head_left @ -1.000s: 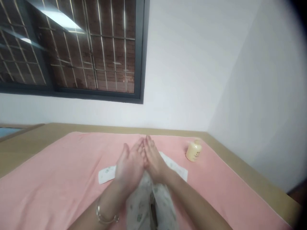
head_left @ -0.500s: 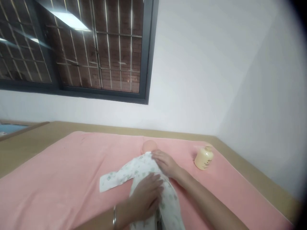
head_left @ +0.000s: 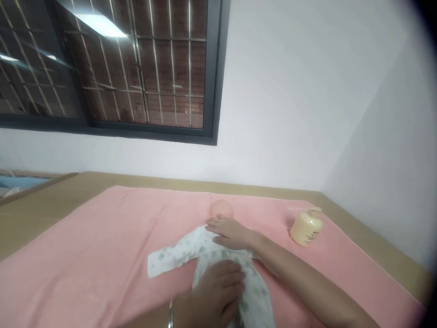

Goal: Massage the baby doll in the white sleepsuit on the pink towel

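Note:
A doll lies on its back, wearing a white baby romper [head_left: 205, 246] with small green prints; its round pinkish head [head_left: 221, 208] points away from me. One sleeve stretches out to the left, while the other side is partly covered by my right arm. Across the front of the romper rests my left hand [head_left: 221, 287], fingers together and extended, a silver bangle on its wrist. My right hand [head_left: 230, 232] lies over the collar just below the head, its fingers outstretched. Neither hand shows a grip on the cloth. The lower romper runs out of view.
A pink blanket [head_left: 102, 246] with a few creases covers most of the tan surface [head_left: 44, 214]. To the right stands a cream pump bottle [head_left: 306, 228]. Behind are a white wall and a dark-framed barred window [head_left: 146, 68]. Something blue shows at the far left.
My right hand has slid left from the shoulder of the romper onto the collar. My left hand stays on the romper's front. The whole view has shifted slightly.

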A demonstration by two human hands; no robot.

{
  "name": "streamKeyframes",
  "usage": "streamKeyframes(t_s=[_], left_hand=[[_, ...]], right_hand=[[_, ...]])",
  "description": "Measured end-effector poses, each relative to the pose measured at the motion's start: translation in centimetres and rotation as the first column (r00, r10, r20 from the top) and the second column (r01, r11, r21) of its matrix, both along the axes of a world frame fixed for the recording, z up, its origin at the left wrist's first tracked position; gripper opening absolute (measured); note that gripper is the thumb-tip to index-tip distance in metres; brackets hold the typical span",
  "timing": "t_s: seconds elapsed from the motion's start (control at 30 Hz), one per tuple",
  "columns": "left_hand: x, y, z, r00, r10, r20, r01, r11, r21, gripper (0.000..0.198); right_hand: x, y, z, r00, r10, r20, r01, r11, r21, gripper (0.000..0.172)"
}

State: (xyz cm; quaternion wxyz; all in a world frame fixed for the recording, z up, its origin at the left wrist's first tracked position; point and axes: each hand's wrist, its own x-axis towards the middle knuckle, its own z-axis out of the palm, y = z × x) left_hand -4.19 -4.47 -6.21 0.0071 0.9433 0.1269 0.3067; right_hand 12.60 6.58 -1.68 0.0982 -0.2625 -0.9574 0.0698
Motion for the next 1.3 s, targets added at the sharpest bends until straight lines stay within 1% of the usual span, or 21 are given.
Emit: streamKeyframes(t_s=[0.07, 0.17, 0.27, 0.33, 0.4, 0.47, 0.53, 0.57, 0.63, 0.7, 0.73, 0.8, 0.87, 0.93, 1.0, 1.07, 1.13, 1.17, 1.23, 1.3], left_hand=[[0.4, -0.1, 0.2, 0.999, 0.007, 0.038, -0.006, 1.000, -0.014, 0.033], [1.0, -0.3, 0.5, 0.992, 0.011, 0.128, -0.010, 1.000, -0.007, 0.028], [1.1, -0.2, 0.4, 0.987, -0.004, 0.160, 0.003, 1.000, 0.003, 0.031], [0.8, -0.1, 0.2, 0.992, 0.004, 0.130, -0.004, 1.000, -0.001, 0.036], [0.6, 0.0, 0.1, 0.995, 0.004, 0.098, -0.004, 1.000, 0.000, 0.039], [0.5, 0.1, 0.0, 0.995, -0.011, 0.096, 0.011, 1.000, -0.002, 0.039], [0.7, 0.1, 0.1, 0.992, -0.029, 0.121, 0.031, 0.999, -0.019, 0.039], [0.8, 0.1, 0.1, 0.990, -0.039, 0.138, 0.044, 0.999, -0.031, 0.038], [1.0, 0.1, 0.2, 0.983, -0.051, 0.174, 0.061, 0.997, -0.052, 0.035], [1.1, 0.1, 0.2, 0.980, -0.051, 0.194, 0.065, 0.996, -0.066, 0.033], [1.1, 0.2, 0.2, 0.979, -0.048, 0.196, 0.062, 0.996, -0.069, 0.033], [0.9, 0.2, 0.0, 0.980, -0.045, 0.192, 0.058, 0.996, -0.062, 0.036], [0.7, 0.2, 0.0, 0.979, -0.053, 0.197, 0.063, 0.997, -0.045, 0.038], [0.7, 0.1, 0.0, 0.980, -0.054, 0.193, 0.063, 0.997, -0.044, 0.038], [0.8, 0.1, 0.2, 0.981, -0.060, 0.182, 0.073, 0.995, -0.067, 0.037], [1.0, 0.2, 0.3, 0.980, -0.079, 0.184, 0.098, 0.990, -0.097, 0.034], [1.1, 0.3, 0.4, 0.976, -0.088, 0.200, 0.114, 0.986, -0.123, 0.030], [1.1, 0.4, 0.3, 0.975, -0.081, 0.207, 0.110, 0.985, -0.131, 0.030], [0.9, 0.5, 0.0, 0.976, -0.067, 0.205, 0.095, 0.987, -0.127, 0.033], [0.6, 0.7, -0.3, 0.979, -0.066, 0.193, 0.087, 0.991, -0.102, 0.040]], right_hand=[[1.1, -1.5, 0.0, 1.000, -0.023, 0.001, 0.023, 0.999, 0.026, 0.046], [1.0, -3.1, 0.1, 1.000, 0.024, 0.020, -0.025, 0.997, 0.070, 0.045], [-0.4, -2.5, 0.0, 0.997, 0.075, 0.029, -0.077, 0.993, 0.089, 0.040], [-0.7, -1.2, -0.4, 0.999, 0.044, 0.015, -0.045, 0.995, 0.094, 0.039], [0.2, -0.4, -0.9, 1.000, -0.030, -0.006, 0.031, 0.996, 0.088, 0.044], [1.8, -0.6, -1.3, 0.994, -0.101, -0.029, 0.103, 0.992, 0.079, 0.050], [2.8, -1.8, -1.3, 0.993, -0.113, -0.042, 0.117, 0.989, 0.086, 0.054], [2.9, -2.6, -1.3, 0.996, -0.085, -0.038, 0.089, 0.991, 0.099, 0.054], [1.9, -3.6, -1.0, 1.000, 0.016, -0.011, -0.014, 0.992, 0.124, 0.048], [0.2, -3.6, -0.6, 0.995, 0.099, 0.013, -0.100, 0.987, 0.129, 0.041], [-0.6, -3.1, -0.5, 0.995, 0.102, 0.015, -0.103, 0.987, 0.123, 0.038], [-1.2, -2.1, -0.4, 1.000, 0.029, -0.003, -0.028, 0.993, 0.115, 0.038], [-0.3, -1.5, -0.6, 0.997, -0.074, -0.025, 0.076, 0.992, 0.104, 0.042], [1.4, -2.1, -0.8, 0.988, -0.148, -0.033, 0.150, 0.985, 0.086, 0.049], [2.9, -3.5, -1.0, 0.983, -0.180, -0.026, 0.181, 0.981, 0.072, 0.054], [3.2, -5.0, -1.0, 0.991, -0.133, -0.012, 0.134, 0.987, 0.084, 0.054], [2.2, -5.8, -0.8, 1.000, -0.026, 0.013, 0.025, 0.994, 0.108, 0.051], [1.3, -5.7, -0.7, 0.999, 0.030, 0.027, -0.033, 0.992, 0.118, 0.048], [-0.6, -4.7, -0.3, 0.995, 0.095, 0.043, -0.100, 0.986, 0.137, 0.042], [-1.8, -3.1, 0.0, 0.994, 0.100, 0.041, -0.105, 0.984, 0.145, 0.037]])
